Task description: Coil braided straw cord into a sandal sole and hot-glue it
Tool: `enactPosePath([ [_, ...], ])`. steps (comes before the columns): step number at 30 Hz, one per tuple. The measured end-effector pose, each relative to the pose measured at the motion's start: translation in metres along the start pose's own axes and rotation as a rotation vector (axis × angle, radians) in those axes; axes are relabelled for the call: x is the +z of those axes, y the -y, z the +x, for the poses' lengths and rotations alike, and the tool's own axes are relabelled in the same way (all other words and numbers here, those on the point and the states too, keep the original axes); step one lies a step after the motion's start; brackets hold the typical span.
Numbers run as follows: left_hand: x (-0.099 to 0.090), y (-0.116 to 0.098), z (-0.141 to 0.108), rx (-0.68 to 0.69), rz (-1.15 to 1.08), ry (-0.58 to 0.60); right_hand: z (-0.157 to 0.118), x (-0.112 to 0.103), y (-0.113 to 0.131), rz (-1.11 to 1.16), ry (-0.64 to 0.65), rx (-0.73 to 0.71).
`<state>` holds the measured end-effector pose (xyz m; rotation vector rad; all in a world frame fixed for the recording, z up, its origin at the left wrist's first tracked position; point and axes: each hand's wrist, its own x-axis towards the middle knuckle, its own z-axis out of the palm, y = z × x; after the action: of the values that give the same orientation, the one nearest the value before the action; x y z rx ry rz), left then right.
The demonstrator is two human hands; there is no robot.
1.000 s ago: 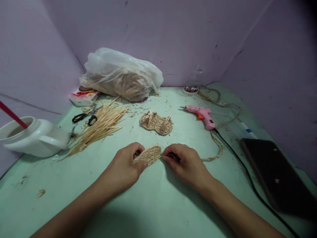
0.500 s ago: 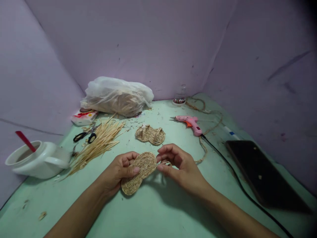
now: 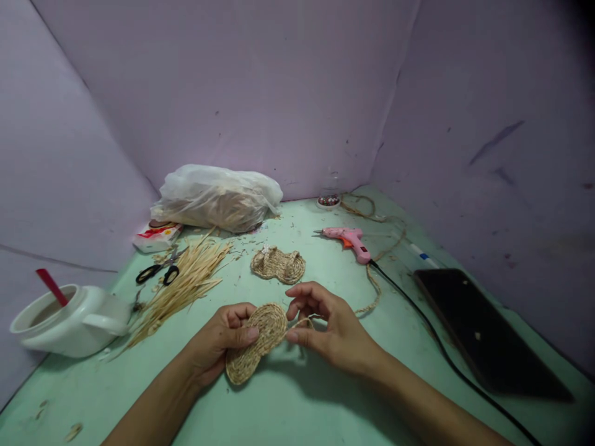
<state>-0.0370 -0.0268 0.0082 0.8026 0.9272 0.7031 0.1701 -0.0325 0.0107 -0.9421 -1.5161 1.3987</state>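
Observation:
A small woven sole (image 3: 267, 334), made of coiled braided straw cord, is held in my left hand (image 3: 227, 341). My left thumb lies flat over its face and the fingers are behind it. At the sole's right edge, my right hand (image 3: 320, 322) is curled around a thin braided cord (image 3: 304, 323) that comes off the rim. Its index finger and thumb are apart at the tips, and the thumb is close to the rim. Beyond my hands a finished-looking small woven slipper (image 3: 277, 265) lies on the table, with straps and a white decoration.
A pink glue gun (image 3: 348, 240) with a black cable lies at the back right, beside a dark tablet-like slab (image 3: 483, 334). Straw strips (image 3: 186, 285), scissors (image 3: 158, 271) and a white pot (image 3: 83, 319) are at left. A plastic bag (image 3: 218, 198) rests against the wall.
The whole view has shifted slightly, so things sit lower in the picture. Both hands keep nearly the same hold, and the cord by my right fingers shows a little more.

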Motion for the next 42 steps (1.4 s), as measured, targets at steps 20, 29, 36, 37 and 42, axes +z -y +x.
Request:
enactPosePath([
  [20, -0.006, 0.000, 0.003, 0.022, 0.001, -0.054, 0.068, -0.132, -0.019, -0.889, -0.651, 0.615],
  [29, -0.007, 0.002, 0.005, 0.047, -0.015, -0.052, 0.063, -0.134, 0.004, -0.327, -0.694, 0.317],
  [36, -0.018, -0.002, 0.007, 0.049, 0.010, -0.043, 0.016, -0.088, 0.023, 0.082, -0.516, 0.049],
  [37, -0.020, -0.003, 0.006, 0.050, 0.016, -0.040, 0.010, -0.078, 0.020, 0.156, -0.476, 0.035],
  [42, -0.026, -0.010, 0.002, 0.079, 0.020, -0.041, -0.005, -0.045, 0.000, 0.103, -0.273, 0.022],
])
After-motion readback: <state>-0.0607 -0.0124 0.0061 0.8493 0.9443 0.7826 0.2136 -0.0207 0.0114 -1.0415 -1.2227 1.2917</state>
